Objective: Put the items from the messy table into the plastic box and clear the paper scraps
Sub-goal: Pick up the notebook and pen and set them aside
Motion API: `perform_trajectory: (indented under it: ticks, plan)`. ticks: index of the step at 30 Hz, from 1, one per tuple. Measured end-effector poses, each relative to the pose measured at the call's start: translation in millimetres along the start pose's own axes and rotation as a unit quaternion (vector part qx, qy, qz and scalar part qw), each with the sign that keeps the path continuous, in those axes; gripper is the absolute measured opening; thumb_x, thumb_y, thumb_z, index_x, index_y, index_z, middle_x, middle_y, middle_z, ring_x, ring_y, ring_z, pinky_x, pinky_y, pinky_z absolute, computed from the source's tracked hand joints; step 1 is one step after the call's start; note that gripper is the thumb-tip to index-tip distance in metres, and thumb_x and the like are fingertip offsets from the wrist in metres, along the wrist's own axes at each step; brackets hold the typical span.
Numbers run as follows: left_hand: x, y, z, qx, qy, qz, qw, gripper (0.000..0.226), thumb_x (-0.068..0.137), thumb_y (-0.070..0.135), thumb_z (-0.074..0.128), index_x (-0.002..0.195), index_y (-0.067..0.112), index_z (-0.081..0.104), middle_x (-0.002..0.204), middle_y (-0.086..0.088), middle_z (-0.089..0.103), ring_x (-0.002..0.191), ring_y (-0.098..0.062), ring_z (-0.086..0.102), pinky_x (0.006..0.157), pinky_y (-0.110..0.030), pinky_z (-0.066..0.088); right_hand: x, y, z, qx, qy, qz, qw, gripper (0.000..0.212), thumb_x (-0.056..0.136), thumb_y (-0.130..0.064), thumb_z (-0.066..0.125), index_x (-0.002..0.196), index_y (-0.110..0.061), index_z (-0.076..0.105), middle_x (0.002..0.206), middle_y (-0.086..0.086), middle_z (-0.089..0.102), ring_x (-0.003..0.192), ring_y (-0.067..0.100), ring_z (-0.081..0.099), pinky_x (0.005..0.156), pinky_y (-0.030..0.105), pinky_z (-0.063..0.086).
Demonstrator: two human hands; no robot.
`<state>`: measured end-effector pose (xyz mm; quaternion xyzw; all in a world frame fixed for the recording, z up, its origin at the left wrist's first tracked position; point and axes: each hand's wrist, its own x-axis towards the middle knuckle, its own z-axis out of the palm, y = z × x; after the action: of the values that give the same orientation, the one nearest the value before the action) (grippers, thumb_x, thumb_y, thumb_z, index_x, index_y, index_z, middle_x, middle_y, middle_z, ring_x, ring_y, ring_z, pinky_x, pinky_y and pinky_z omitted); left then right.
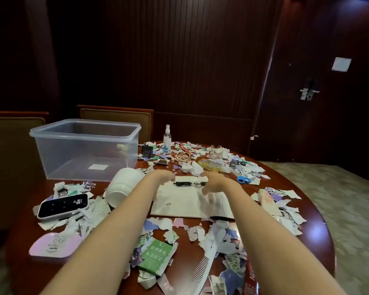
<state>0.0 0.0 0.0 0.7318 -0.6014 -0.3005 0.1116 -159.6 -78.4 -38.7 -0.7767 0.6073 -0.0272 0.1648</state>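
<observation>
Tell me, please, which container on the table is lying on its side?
The white ceramic mug, tipped over beside the clear plastic box; that box and the small spray bottle stand upright.

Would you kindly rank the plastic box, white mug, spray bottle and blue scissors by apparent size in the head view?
1. plastic box
2. white mug
3. spray bottle, farther away, so this rank is unsure
4. blue scissors, only the handles showing

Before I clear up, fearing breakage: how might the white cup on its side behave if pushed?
The white cup lies on its side, so a push would probably roll it. It looks like glazed ceramic: likely stiff, slippery, breakable. Paper scraps at its mouth may slow it.
</observation>
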Motion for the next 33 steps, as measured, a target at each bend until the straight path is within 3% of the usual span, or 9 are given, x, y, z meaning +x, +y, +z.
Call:
perform_trajectory:
  ticks: [5,9,15,17,19,21,24,29,33]
  plan:
    - [16,-1,2,0.031,0.013,0.025,0.999,0.054,0.102,0.02,0.032,0.149,0.003,0.011,0.156,-0.015,0.017,0.143,-0.025,0.023,0.112,-0.032,0.027,7,10,6,-0.007,-0.022,0.036,0.999,0.085,0.082,-0.023,0.068,0.15,-0.024,0.016,0.156,0.008,0.017,0.142,0.034,0.017,0.114,0.052,0.024]
    - [24,6,-4,-0.054,0.01,-0.042,0.998,0.051,0.103,0.016,0.027,0.148,-0.001,0.01,0.156,-0.014,0.016,0.144,-0.024,0.02,0.113,-0.03,0.023,13,11,20,-0.009,-0.065,0.056,0.996,0.095,0.082,-0.039,0.068,0.151,-0.028,0.004,0.159,0.006,0.005,0.144,0.033,0.015,0.115,0.05,0.024]
    - [39,-2,1,-0.025,0.028,-0.082,0.996,0.051,0.103,0.011,0.029,0.149,0.002,0.009,0.156,-0.013,0.015,0.142,-0.025,0.025,0.115,-0.032,0.023,17,13,25,0.001,-0.049,0.067,0.997,0.096,0.08,-0.042,0.07,0.151,-0.021,0.008,0.155,0.012,0.013,0.14,0.035,0.023,0.113,0.047,0.029]
    - [47,-5,6,-0.018,0.022,-0.101,0.995,0.055,0.102,0.011,0.031,0.151,0.006,0.006,0.157,-0.014,0.014,0.14,-0.028,0.028,0.11,-0.035,0.03,14,13,25,-0.01,-0.04,0.062,0.997,0.092,0.081,-0.044,0.068,0.15,-0.017,0.015,0.153,0.014,0.018,0.139,0.035,0.024,0.112,0.045,0.03]
    - [49,-5,11,-0.025,0.012,-0.116,0.993,0.049,0.102,0.01,0.032,0.148,0.0,0.018,0.153,-0.016,0.025,0.138,-0.028,0.033,0.108,-0.034,0.032,12,12,26,-0.017,-0.023,0.066,0.997,0.081,0.083,-0.044,0.066,0.146,-0.012,0.026,0.148,0.014,0.026,0.135,0.034,0.03,0.109,0.043,0.033]
    - [46,-6,14,-0.042,0.05,-0.098,0.993,0.045,0.1,0.006,0.034,0.144,-0.003,0.028,0.149,-0.015,0.033,0.136,-0.027,0.036,0.108,-0.03,0.031,9,11,30,-0.009,0.033,0.076,0.997,0.056,0.088,-0.038,0.061,0.134,-0.01,0.043,0.138,0.013,0.039,0.126,0.031,0.04,0.102,0.041,0.04]
    - [48,-4,11,-0.042,0.075,-0.073,0.994,0.045,0.101,0.006,0.033,0.145,-0.002,0.027,0.151,-0.012,0.031,0.137,-0.024,0.035,0.107,-0.025,0.031,6,9,41,-0.011,0.124,0.103,0.987,0.026,0.095,-0.02,0.048,0.119,-0.01,0.055,0.125,0.01,0.051,0.114,0.027,0.049,0.094,0.036,0.043]
    - [49,-10,10,-0.234,0.133,-0.045,0.962,0.041,0.099,0.004,0.033,0.139,-0.006,0.037,0.143,-0.02,0.042,0.131,-0.031,0.042,0.105,-0.033,0.037,4,12,35,0.067,0.179,0.169,0.967,0.028,0.096,-0.022,0.044,0.119,-0.013,0.057,0.131,0.012,0.043,0.121,0.028,0.04,0.101,0.038,0.038]
    - [46,-20,-1,-0.317,0.19,-0.018,0.929,0.043,0.101,0.006,0.031,0.144,0.006,0.033,0.146,-0.012,0.039,0.132,-0.031,0.038,0.105,-0.036,0.035,-1,33,7,0.237,0.239,0.219,0.916,0.026,0.091,-0.035,0.053,0.106,-0.02,0.068,0.114,0.008,0.058,0.116,0.03,0.047,0.096,0.037,0.039]
